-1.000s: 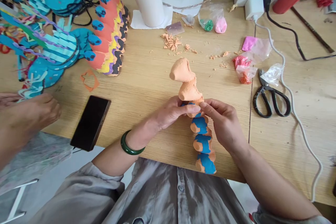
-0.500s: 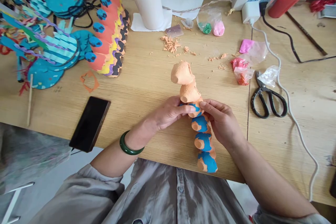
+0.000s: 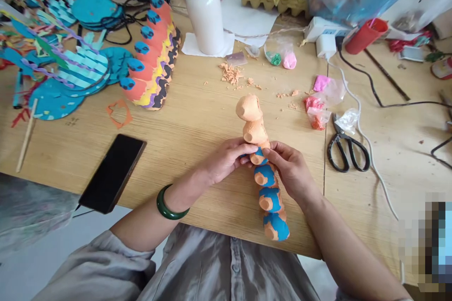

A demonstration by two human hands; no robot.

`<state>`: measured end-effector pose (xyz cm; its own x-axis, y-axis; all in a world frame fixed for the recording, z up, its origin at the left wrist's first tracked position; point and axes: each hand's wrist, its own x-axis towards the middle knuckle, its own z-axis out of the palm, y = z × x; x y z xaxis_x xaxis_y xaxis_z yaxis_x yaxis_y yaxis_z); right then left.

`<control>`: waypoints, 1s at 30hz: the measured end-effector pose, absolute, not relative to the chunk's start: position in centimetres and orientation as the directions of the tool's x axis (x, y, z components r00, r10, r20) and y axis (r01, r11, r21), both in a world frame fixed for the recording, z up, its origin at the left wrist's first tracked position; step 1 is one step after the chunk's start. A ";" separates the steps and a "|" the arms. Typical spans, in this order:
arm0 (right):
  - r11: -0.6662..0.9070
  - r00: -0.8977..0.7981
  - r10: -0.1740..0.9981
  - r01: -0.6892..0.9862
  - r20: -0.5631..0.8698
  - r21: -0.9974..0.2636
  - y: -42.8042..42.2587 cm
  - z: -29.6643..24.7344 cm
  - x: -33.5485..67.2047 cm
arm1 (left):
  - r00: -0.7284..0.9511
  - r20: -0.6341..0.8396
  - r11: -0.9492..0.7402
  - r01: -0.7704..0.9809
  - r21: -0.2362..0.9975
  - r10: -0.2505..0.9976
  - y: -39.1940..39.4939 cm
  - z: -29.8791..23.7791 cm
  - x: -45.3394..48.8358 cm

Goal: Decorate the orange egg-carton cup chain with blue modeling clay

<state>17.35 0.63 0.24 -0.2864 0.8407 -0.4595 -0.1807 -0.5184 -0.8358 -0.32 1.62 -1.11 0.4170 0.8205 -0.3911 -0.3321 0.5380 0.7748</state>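
Note:
A long orange clay figure (image 3: 254, 124) with blue patches lies on the wooden table (image 3: 197, 117), running from the middle toward the near edge. My left hand (image 3: 226, 161), with a green bangle on the wrist, pinches one of its upper segments from the left. My right hand (image 3: 289, 171) grips the same segment from the right, fingertips meeting the left hand's over a blue patch. The lower blue and orange segments (image 3: 273, 216) stick out below both hands.
A black phone (image 3: 111, 173) lies at the near left edge. Colourful paper craft pieces (image 3: 151, 56) fill the far left. A white bottle (image 3: 205, 9), clay scraps, bagged clay lumps (image 3: 289, 60), black scissors (image 3: 344, 150), a power strip (image 3: 325, 28) with cables and a red cup (image 3: 365, 35) surround the middle.
Another person's hand at the left edge has left the view. The camera has tilted up, showing more of the far table. My hands keep pinching the same clay segment.

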 end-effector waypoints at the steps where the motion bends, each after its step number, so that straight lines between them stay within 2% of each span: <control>1: -0.540 -0.288 0.828 -0.178 -0.481 -0.823 0.7 0.2 17.4 | 0.424 -0.393 0.547 -0.345 0.763 0.816 1.6 -1.1 -0.3; 4: -0.551 -0.235 0.828 -0.174 -0.509 -0.816 1.0 -0.1 17.6 | 0.458 -0.378 0.565 -0.397 0.723 0.805 1.7 -1.0 -0.4; 8: -0.455 -0.119 0.889 -0.127 -0.442 -0.882 1.1 -0.5 17.8 | 0.388 -0.385 0.530 -0.401 0.747 0.837 2.0 -1.1 -0.3; 11: -0.338 -0.061 0.939 0.039 -0.340 -0.940 1.0 -0.6 17.9 | 0.279 -0.361 0.440 -0.314 0.841 0.890 2.1 -1.5 -0.2; 14: -0.189 -0.087 0.974 0.200 -0.209 -0.961 0.8 -0.8 17.8 | 0.202 -0.285 0.321 -0.174 0.931 0.937 2.3 -1.8 -0.5; 19: -0.090 -0.080 0.989 0.355 -0.126 -0.930 0.5 -1.1 17.5 | 0.131 -0.205 0.195 0.085 0.977 0.970 2.4 -1.9 -1.3; 25: 0.049 -0.094 0.996 0.470 0.005 -0.881 0.4 -1.2 17.4 | 0.096 -0.164 0.157 0.079 0.984 0.982 2.6 -2.3 -1.2; 28: 0.068 -0.103 0.994 0.477 0.021 -0.876 0.5 -1.6 17.6 | 0.068 -0.177 0.169 0.101 0.980 0.982 3.0 -2.7 -1.7; 30: 0.060 -0.096 0.995 0.483 0.015 -0.873 0.5 -1.9 17.6 | 0.108 -0.193 0.176 0.152 0.973 0.975 3.5 -3.0 -2.5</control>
<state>17.63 0.49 -1.87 -0.0962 0.9953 0.0146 0.4835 0.0595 -0.8733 -2.51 3.52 -2.95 0.1075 0.9753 -0.1930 0.1517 0.1758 0.9727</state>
